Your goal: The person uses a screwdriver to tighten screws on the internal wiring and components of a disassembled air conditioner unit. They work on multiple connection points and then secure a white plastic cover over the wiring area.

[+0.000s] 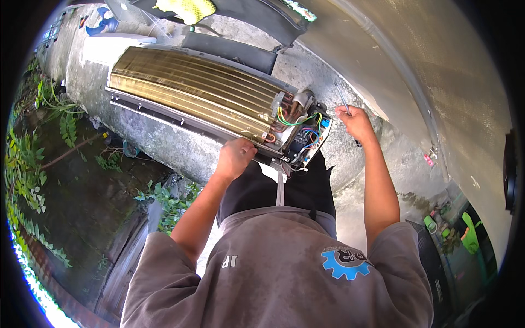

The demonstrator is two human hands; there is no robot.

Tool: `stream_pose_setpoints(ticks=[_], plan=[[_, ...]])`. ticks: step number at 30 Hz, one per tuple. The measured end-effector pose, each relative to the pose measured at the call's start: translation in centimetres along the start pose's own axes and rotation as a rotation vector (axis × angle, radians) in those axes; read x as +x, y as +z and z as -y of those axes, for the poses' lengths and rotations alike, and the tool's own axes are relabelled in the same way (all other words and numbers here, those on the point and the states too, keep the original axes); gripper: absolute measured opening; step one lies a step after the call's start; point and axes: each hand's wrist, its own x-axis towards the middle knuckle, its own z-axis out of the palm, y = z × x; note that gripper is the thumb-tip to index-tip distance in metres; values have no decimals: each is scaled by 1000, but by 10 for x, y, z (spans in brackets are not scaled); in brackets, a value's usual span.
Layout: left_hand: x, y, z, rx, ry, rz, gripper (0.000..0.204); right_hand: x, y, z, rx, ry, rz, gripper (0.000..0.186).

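In front of me lies the indoor unit of an air conditioner point(191, 90) with its cover off, its gold-coloured fins facing up. My left hand point(237, 157) grips the near long edge of the unit, fingers curled over it close to the right end. At that right end, an exposed circuit board point(320, 145) sits among green, yellow, blue and red wires point(311, 134) beside copper pipe bends. My right hand point(356, 123) is closed round a screwdriver point(345, 101), held apart from the unit on its right. The screwdriver's thin shaft points away from me; its handle is mostly hidden in the hand.
Behind the unit lies a dark panel point(232, 52), and a white panel point(112, 48) is at the far left. A yellow cloth point(187, 7) rests on a dark seat. A wall point(432, 65) stands to the right; plants point(27, 175) and lower ground are on the left.
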Motion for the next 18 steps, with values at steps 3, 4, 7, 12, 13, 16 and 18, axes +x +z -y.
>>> stream_pose_setpoints(ticks=[3,4,7,12,13,16,18], plan=[[2,0,-1,73,29,-12,20,-19,11,-13,114,74,25,22],[2,-1,-1,55,14,0,20,-26,19,-17,139,83,26,20],[3,-5,-2,10,-41,61,21,-54,36,-30,229,133,30,18],[8,-15,10,7,59,143,24,-121,75,-39,351,153,-31,21],[9,-17,14,28,99,163,25,-137,86,-40,398,148,-34,22],[11,-25,26,36,213,287,29,-179,134,-39,475,164,-133,31],[12,-29,32,118,313,334,29,-196,159,-37,480,185,-186,41]])
